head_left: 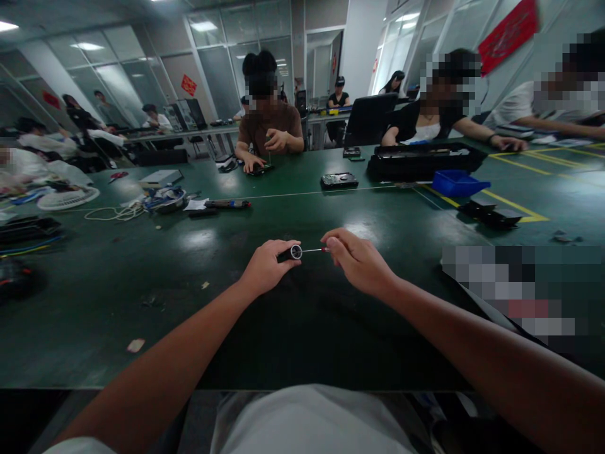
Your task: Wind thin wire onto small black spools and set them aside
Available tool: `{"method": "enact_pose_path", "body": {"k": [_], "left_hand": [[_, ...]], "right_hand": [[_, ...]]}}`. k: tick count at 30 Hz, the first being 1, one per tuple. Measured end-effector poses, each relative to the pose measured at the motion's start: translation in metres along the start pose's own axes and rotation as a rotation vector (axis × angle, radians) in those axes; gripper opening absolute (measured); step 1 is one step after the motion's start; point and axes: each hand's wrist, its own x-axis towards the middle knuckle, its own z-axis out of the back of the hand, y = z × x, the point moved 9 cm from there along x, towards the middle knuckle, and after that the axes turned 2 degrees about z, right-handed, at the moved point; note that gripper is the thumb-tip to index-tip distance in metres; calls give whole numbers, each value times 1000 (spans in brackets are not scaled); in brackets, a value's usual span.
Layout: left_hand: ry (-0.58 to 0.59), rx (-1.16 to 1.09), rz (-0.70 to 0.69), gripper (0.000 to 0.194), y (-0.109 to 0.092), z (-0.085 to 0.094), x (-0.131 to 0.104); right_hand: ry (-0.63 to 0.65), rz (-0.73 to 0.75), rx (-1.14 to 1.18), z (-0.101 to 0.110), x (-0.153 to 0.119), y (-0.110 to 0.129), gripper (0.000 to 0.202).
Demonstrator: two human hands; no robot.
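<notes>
Held in my left hand [265, 268] is a small black cylindrical part [284, 256] with a pale ring round its open end [296, 252], which faces to the right. The fingers close round its body, so most of it is hidden. My right hand [362, 260] pinches a screwdriver [312, 250] with a thin metal shaft and a bit of red at the handle. The shaft lies level and points left, its tip at the ringed end; whether it touches inside I cannot tell. Both hands are over the dark green table [283, 340].
Across the table a person [269, 126] works on a small part. A hard drive [339, 181], a long black casing [420, 162], a blue bin [458, 183] and black brackets [489, 214] lie beyond my right hand. Coiled cables [163, 198] and a white fan grille [69, 197] lie left.
</notes>
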Motion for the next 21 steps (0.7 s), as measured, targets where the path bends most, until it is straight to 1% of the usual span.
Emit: {"method": "enact_pose_path", "body": {"k": [2,5,10,12,14,16,19,21], "left_hand": [[7,2,-9,40,0,-1,0],[17,6,-11,41,0,-2,0],[11,16,1,40,0,0,0],[22,16,2,39,-1,-1,-1],[38,15,-5,39,-2,-3,-1],[46,20,-13,39,-2,-4,-1],[46,27,-17,39,-2,-5,-1],[35,29,-10,39,-1,-4,-1]], "right_hand": [[-1,-11,-14,0,0,-1,30],[-22,4,-42,1,0,1,23],[-65,66,-66,4,-1,7,23],[-42,48,-76,3,0,5,20],[-4,32,-95,1,1,4,23],[15,42,-118,1,2,6,30],[18,66,-128,2,1,10,24],[29,83,-111,0,0,12,28]]}}
